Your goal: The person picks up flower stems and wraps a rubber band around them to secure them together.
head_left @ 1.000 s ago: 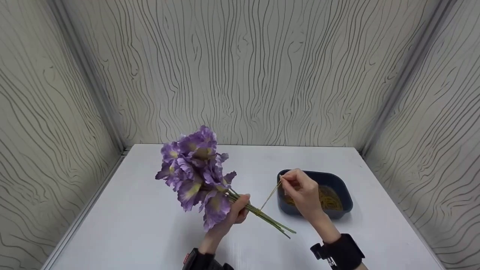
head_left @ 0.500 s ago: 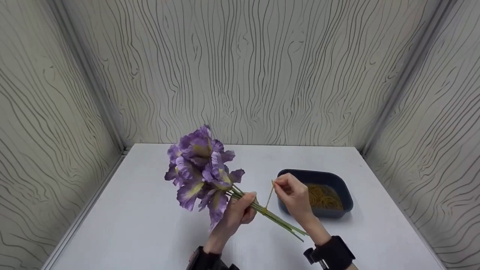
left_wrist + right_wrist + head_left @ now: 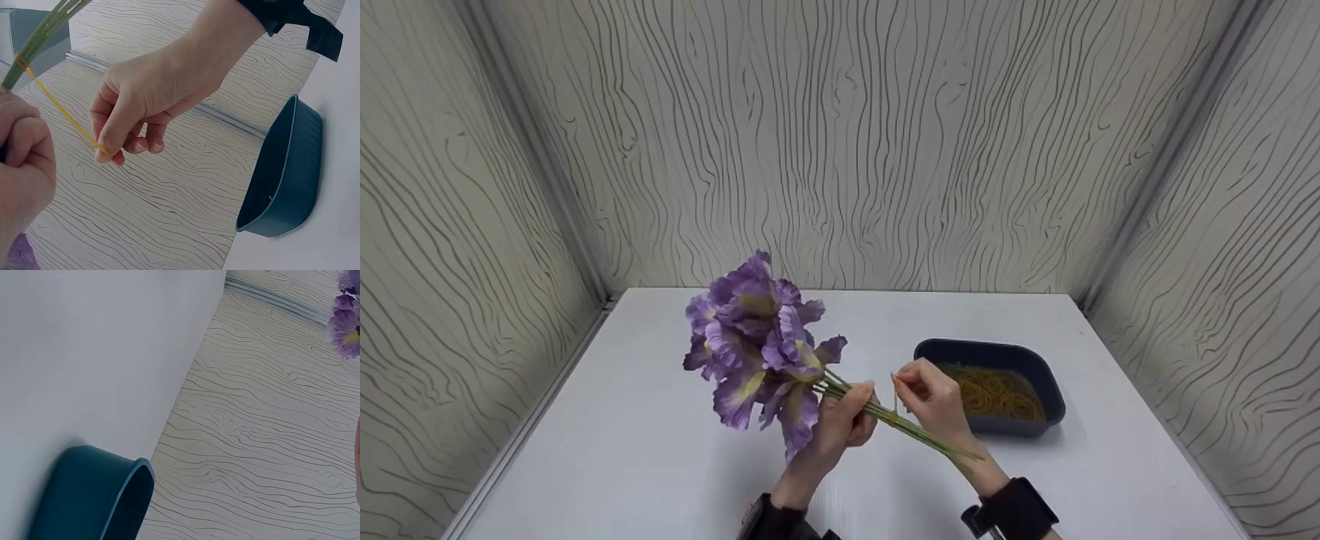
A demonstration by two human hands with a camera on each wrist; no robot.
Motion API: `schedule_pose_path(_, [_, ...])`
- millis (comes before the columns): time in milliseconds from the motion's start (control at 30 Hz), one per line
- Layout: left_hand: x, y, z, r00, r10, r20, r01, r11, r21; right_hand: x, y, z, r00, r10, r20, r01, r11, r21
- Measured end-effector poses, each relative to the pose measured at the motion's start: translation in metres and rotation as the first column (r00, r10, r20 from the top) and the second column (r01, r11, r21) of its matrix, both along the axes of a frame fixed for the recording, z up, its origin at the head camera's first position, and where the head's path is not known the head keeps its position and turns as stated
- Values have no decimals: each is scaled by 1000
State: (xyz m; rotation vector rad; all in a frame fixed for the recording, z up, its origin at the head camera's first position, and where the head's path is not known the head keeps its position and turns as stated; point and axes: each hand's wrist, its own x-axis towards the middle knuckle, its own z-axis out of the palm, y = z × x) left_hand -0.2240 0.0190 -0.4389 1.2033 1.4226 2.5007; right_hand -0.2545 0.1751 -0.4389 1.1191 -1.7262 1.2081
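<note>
A bunch of purple artificial irises (image 3: 757, 330), with yellow at the petal centres, is held above the table by my left hand (image 3: 840, 427), its fingers curled round the green stems (image 3: 919, 433). Just beyond that fist, a yellow rubber band (image 3: 63, 111) is wound about the stems. Thumb and fingertips of my right hand (image 3: 936, 397) pinch its free loop and pull it taut away from them, as the left wrist view shows clearly. In the right wrist view only a few petals (image 3: 346, 329) and a sliver of a hand at the right edge appear.
A dark blue bin (image 3: 1035, 429) with several yellow rubber bands (image 3: 1005, 396) in it stands on the white table (image 3: 645, 420), to the right and partly behind my right hand. Wood-grain patterned panels (image 3: 840, 150) enclose the table at the back and both sides.
My right hand has moved left and down, nearer the stems, and the stretched loop is shorter. The bunch has shifted slightly right, bringing the stem ends over my right wrist.
</note>
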Motion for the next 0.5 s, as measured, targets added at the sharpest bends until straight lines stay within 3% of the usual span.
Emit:
schedule_pose_path(100, [0, 1, -2, 999, 36, 4, -36, 999, 13, 3, -3, -6, 1000, -26, 9, 26, 1000, -6])
schedule_pose_path(267, [-1, 1, -2, 994, 108, 29, -110, 993, 52, 11, -9, -15, 988, -45, 149, 49, 999, -24])
schedule_pose_path(367, [-2, 1, -2, 992, 120, 29, -122, 990, 65, 13, -11, -19, 975, -18, 222, 26, 999, -31])
schedule_pose_path(500, [-4, 1, -1, 990, 141, 12, -142, 987, 70, 15, -13, -23, 967, -49, 251, 53, 999, -8])
